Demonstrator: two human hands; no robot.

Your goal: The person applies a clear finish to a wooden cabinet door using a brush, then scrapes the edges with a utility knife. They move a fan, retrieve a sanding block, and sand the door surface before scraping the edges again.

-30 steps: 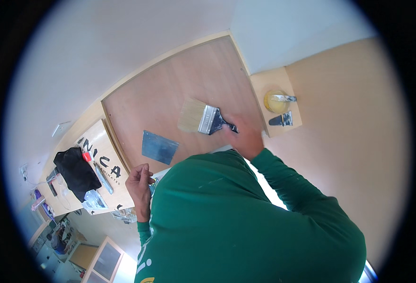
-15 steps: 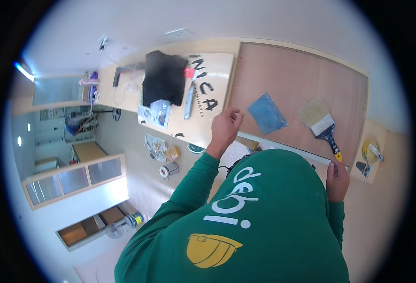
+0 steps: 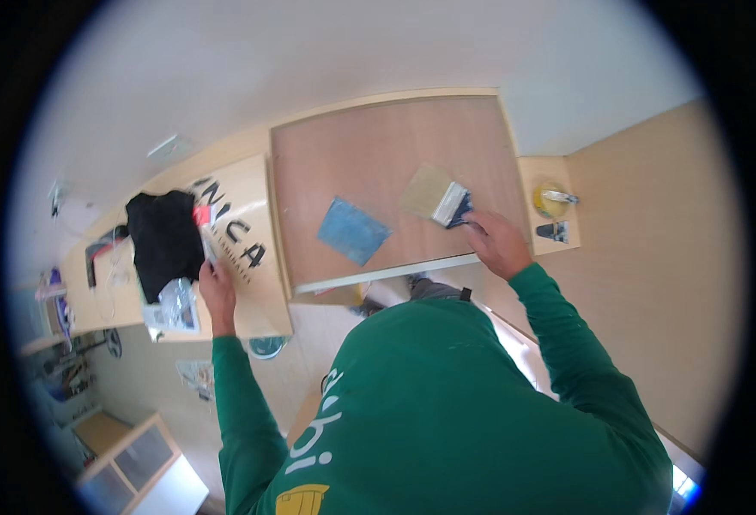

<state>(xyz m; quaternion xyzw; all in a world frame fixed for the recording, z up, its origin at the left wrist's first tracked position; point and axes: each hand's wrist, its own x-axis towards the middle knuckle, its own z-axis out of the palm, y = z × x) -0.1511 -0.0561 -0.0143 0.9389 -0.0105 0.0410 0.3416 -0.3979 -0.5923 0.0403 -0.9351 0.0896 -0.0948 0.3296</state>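
Since half a second ago the view has swung back: the brown board now sits centre-top, the right hand (image 3: pixel 498 245) has come onto the brush handle, and the left hand (image 3: pixel 217 287) has moved out to the pale panel on the left.

Head view, surface and room: a large brown wooden board (image 3: pixel 378 163) lies flat, smooth matte face, pale edge strip along its near side. It meets white wall above and tan, plain wall to the right. Left of it is a pale cream panel (image 3: pixel 262 283) with black block lettering, glossy. A small light wood bench (image 3: pixel 543 245) stands just right of the board, bearing a yellow round tub (image 3: pixel 550 199) and a small dark tool (image 3: pixel 555 230). Lower left shows a blurred room with cabinets.

Materials and shapes: wide flat paintbrush (image 3: pixel 440 199), pale straw bristles, metal ferrule, dark handle, lying on the board's right part. Right hand closed on the handle end, fingers wrapped. Blue square sanding sheet (image 3: pixel 352 230), rough-looking, lies flat on the board, apart from the brush. Black crumpled cloth (image 3: pixel 165 236) rests on the cream panel, with a red-tipped thin tool (image 3: pixel 202 225) beside it. Left hand sits just below that tool, fingers curled narrow; cannot tell whether it grips anything. Clear crinkled plastic wrap (image 3: pixel 174 300) lies just left of that hand. Green long-sleeved top (image 3: pixel 447 403) fills the bottom.
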